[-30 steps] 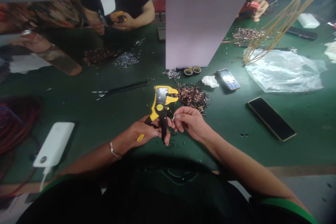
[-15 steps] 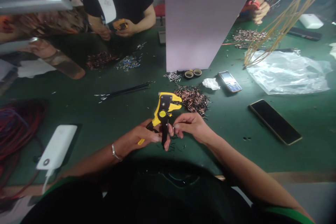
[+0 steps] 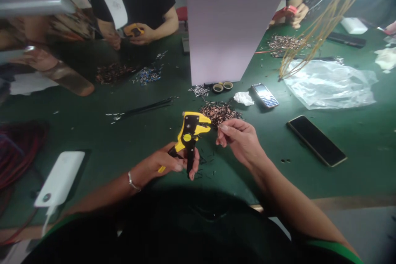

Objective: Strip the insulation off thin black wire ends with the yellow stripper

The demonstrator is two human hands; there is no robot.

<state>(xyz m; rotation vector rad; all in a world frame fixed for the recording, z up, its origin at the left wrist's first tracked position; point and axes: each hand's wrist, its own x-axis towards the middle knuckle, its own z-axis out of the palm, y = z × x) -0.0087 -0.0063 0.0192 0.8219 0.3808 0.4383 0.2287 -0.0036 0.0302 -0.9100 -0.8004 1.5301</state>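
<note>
Head view: left hand (image 3: pixel 162 161) clenched round the handles of a yellow wire stripper (image 3: pixel 188 136), held upright above the green table (image 3: pixel 123 136). Right hand (image 3: pixel 239 140) just beside the stripper's head, fingers (image 3: pixel 223 128) pinched, seemingly on a short wire piece too small to make out. Pile of stripped copper pieces (image 3: pixel 219 112) right behind. Best fed straight into the jaws, squeezed evenly, fingertips kept clear.
</note>
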